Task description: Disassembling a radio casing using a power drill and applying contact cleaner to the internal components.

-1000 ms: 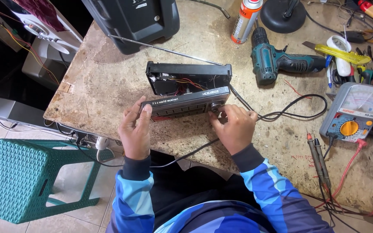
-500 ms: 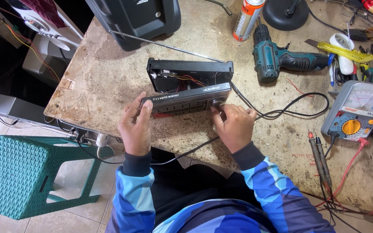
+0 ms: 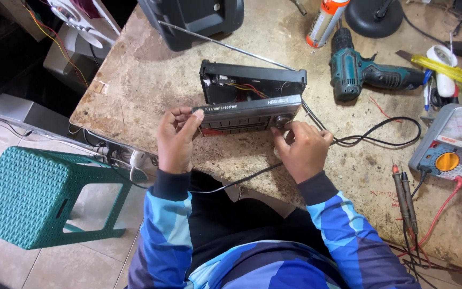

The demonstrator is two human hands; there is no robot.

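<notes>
Here the left hand (image 3: pixel 176 140) clamps the radio's (image 3: pixel 248 115) end; the right hand (image 3: pixel 301 150) pinches its knob (image 3: pixel 280 121) — best turned slowly, case steadied, clear of the cable (image 3: pixel 380 140).

A worn, mottled stone-topped workbench (image 3: pixel 151 80) carries everything. An opened radio (image 3: pixel 249 104) stands near its front edge, and all else lies around that radio. Behind it sits a black speaker box (image 3: pixel 199 18). To its right lie a teal cordless drill (image 3: pixel 367 75) and, farther right, an analog multimeter (image 3: pixel 450 144). A black cable (image 3: pixel 380 134) loops just right of the radio. Behind the drill an orange-capped tube (image 3: pixel 324 21) rests.
</notes>
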